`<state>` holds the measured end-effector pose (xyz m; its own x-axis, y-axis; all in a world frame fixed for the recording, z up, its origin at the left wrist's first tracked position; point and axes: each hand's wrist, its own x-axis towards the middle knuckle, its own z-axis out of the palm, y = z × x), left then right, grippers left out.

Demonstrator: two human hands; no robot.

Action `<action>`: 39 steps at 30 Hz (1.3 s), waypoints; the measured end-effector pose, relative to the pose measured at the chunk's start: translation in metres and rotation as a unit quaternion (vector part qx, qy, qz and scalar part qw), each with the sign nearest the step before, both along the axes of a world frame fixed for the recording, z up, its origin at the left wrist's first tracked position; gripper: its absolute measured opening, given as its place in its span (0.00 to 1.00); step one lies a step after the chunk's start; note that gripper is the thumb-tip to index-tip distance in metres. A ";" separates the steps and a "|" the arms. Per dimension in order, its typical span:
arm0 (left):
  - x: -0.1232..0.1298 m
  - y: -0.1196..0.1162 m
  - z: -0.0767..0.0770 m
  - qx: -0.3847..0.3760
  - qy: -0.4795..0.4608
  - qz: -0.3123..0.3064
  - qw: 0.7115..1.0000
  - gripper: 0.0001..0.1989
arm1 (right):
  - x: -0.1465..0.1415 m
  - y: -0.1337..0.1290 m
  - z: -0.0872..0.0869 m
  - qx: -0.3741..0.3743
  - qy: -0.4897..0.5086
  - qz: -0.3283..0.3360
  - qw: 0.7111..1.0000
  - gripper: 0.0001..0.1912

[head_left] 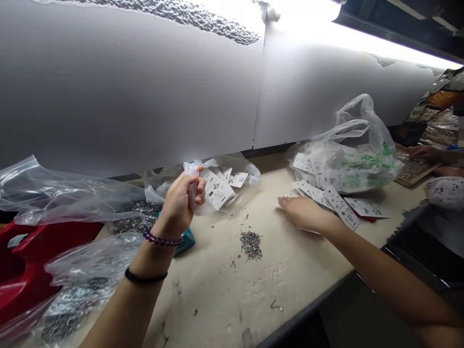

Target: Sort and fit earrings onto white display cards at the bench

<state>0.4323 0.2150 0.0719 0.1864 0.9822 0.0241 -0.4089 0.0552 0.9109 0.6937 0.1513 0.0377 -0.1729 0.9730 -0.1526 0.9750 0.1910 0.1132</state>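
Open tabletop (286, 261) btwn hands; small metal pile (251, 244) blocks the mid.

Purple bracelet (163, 240); green-printed bag (348, 164)

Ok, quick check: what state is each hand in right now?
Left hand: closed, pinching the edge of a clear plastic bag.
Right hand: lowered over white cards; its grip cannot be told.
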 end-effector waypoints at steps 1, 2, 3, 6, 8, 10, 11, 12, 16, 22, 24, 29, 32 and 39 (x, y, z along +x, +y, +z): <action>0.001 -0.001 0.000 -0.002 0.002 0.001 1.000 0.11 | 0.007 -0.006 0.004 0.003 -0.006 -0.023 1.000 0.23; 0.001 -0.001 0.000 -0.003 0.005 0.002 1.000 0.11 | 0.010 -0.010 0.008 0.032 0.004 -0.032 0.999 0.23; 0.001 -0.001 0.000 -0.003 0.007 0.003 1.000 0.12 | 0.009 -0.012 0.012 0.084 0.030 -0.029 0.996 0.23; 0.002 -0.002 0.000 -0.002 0.009 0.007 1.000 0.11 | -0.015 -0.007 0.019 0.255 0.191 0.077 0.945 0.20; 0.002 -0.003 -0.001 -0.001 0.012 0.006 1.000 0.12 | -0.043 0.009 0.015 0.284 0.294 0.201 0.890 0.18; 0.002 -0.004 -0.002 0.002 0.018 0.001 1.000 0.13 | -0.073 0.033 0.003 0.275 0.316 0.290 0.860 0.18; 0.003 -0.004 -0.002 0.005 0.023 0.000 1.000 0.13 | -0.085 0.045 -0.003 0.270 0.293 0.315 0.861 0.18; 0.003 -0.004 -0.002 0.006 0.026 0.000 1.000 0.14 | -0.095 0.056 -0.008 0.265 0.252 0.338 0.867 0.18; 0.002 -0.004 0.001 0.002 0.027 0.013 1.000 0.13 | -0.088 0.059 -0.013 0.227 0.147 0.321 0.908 0.29; 0.001 -0.003 0.004 -0.001 0.014 0.015 1.000 0.12 | 0.012 -0.015 -0.013 -0.001 0.083 0.040 0.996 0.38; 0.003 -0.004 0.004 -0.006 0.013 0.017 1.000 0.12 | 0.037 -0.029 -0.016 -0.058 0.076 0.013 0.995 0.28; 0.004 -0.005 0.004 -0.013 0.015 0.026 0.999 0.13 | 0.038 -0.022 -0.003 0.138 0.181 0.007 0.974 0.22; 0.004 -0.005 0.003 -0.012 0.014 0.028 0.999 0.13 | 0.006 -0.002 0.009 0.355 0.261 -0.029 0.897 0.19; 0.000 -0.001 -0.001 0.006 0.010 0.040 0.999 0.13 | -0.106 0.062 -0.014 0.242 0.199 0.377 0.872 0.21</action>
<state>0.4318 0.2137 0.0709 0.1069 0.9937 0.0325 -0.3940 0.0123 0.9190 0.5872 0.2129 0.0232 -0.7360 0.4943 0.4627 0.5742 0.8178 0.0397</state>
